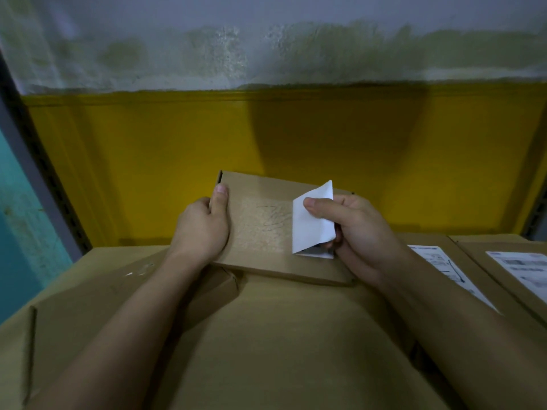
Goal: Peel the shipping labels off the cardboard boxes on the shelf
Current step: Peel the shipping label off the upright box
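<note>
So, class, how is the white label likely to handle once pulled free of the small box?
Probably floppy: the label folds over where the right hand pinches it. Likely sticky-backed, given the pale patch on the small box.

A stockroom or small warehouse — labelled cardboard boxes [266, 335] fill the lower frame, a yellow shelf [148, 161] spans the middle, a stained wall [266, 48] above.

The scene is dim and murky, with a dull greenish cast. A broad soft shadow darkens the middle of the yellow back panel [148, 161]. The peeled white label [310, 220] is the brightest patch. Wide-angle distortion bows the grey post [35, 173] at left, and print on the right-edge labels [524, 270] is blurred.
</note>
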Available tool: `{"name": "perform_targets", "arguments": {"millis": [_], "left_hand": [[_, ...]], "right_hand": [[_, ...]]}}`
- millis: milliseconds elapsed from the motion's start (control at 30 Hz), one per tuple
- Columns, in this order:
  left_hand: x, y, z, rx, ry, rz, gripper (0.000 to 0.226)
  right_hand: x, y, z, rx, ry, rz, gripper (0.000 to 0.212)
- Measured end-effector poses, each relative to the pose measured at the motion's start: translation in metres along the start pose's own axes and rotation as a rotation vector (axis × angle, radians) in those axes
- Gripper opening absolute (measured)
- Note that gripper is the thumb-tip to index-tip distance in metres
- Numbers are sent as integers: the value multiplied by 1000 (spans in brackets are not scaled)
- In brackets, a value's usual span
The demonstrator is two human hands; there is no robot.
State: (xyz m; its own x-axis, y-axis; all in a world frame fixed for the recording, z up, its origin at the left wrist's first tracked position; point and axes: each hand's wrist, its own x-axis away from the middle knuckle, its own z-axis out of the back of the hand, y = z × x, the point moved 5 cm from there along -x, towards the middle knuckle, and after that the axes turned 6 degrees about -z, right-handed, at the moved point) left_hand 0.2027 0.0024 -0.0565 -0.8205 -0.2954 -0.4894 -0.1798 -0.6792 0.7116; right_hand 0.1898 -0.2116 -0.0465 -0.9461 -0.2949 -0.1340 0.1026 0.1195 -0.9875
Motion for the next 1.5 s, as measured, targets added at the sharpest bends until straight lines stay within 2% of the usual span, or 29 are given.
{"name": "perform_targets", "arguments": {"millis": [67,167,367,533,700,800,1000,1200,1433,1500], "left_hand": [[0,1,-1,0,-2,3,60],[1,-1,-3,8,-2,12,55],[1,-2,-5,22,11,13,56],[1,-3,-8,2,-22,47,60],[0,-5,-9,10,-39,80,63],[-1,-6,-10,21,-48,93,66],[-2,-7,-14,21,-78,113,61],[-3,-6,-14,32,-67,132,57],[-3,-10,-14,4,-71,145,63],[-3,-10,-14,9,-73,152,65]], "right_hand": [[1,-1,1,-45,4,-34,29],[0,0,3,-125,-25,-71,13],[-2,0,5,-263,-70,-84,10],[-4,0,7,-333,-48,-104,45],[-6,2,12,-390,-31,-113,48],[-7,2,14,-420,-51,-110,44],[-5,-3,16,-542,-61,-117,19],[-5,-4,19,-696,-10,-113,13],[-5,-6,22,-816,21,-99,5],[-5,-6,23,-837,31,-109,11]]}}
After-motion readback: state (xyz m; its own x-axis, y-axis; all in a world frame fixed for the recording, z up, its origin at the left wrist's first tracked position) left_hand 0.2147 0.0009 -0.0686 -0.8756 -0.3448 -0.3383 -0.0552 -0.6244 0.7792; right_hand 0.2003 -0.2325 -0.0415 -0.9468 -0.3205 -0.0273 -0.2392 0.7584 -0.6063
